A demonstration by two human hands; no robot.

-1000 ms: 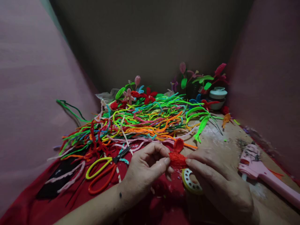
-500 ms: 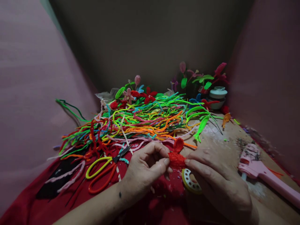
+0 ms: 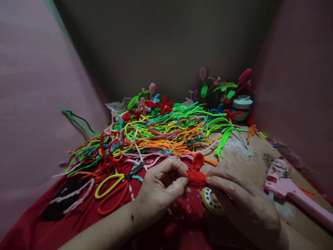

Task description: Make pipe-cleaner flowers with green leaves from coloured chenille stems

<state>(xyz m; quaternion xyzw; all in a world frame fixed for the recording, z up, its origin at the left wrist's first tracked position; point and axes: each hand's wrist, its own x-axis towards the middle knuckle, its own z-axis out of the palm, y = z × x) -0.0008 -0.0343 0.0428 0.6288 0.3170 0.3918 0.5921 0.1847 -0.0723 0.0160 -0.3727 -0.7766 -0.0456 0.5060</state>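
A red pipe-cleaner flower (image 3: 196,177) with fuzzy petals is held between my two hands, one petal sticking up at the back. My left hand (image 3: 165,189) pinches its left side between thumb and fingertips. On the other side my right hand (image 3: 241,198) grips the flower's right edge with its fingertips; the thumb is mostly hidden. Just under the right fingers lies a yellow-rimmed tape roll (image 3: 212,201) with a white holed core, partly covered by that hand. Scissors (image 3: 122,185) with yellow and red handles rest left of my left hand.
A large heap of coloured pipe cleaners (image 3: 161,132) spreads behind the hands. Finished pipe-cleaner flowers (image 3: 165,105) lie at its back. To the right are a pink glue gun (image 3: 291,191) and green leaves (image 3: 225,139). A lidded container (image 3: 241,103) stands far right. Red cloth (image 3: 31,229) covers the left front.
The red flower has tilted slightly between my fingers. Both hands keep nearly the same place and grip.
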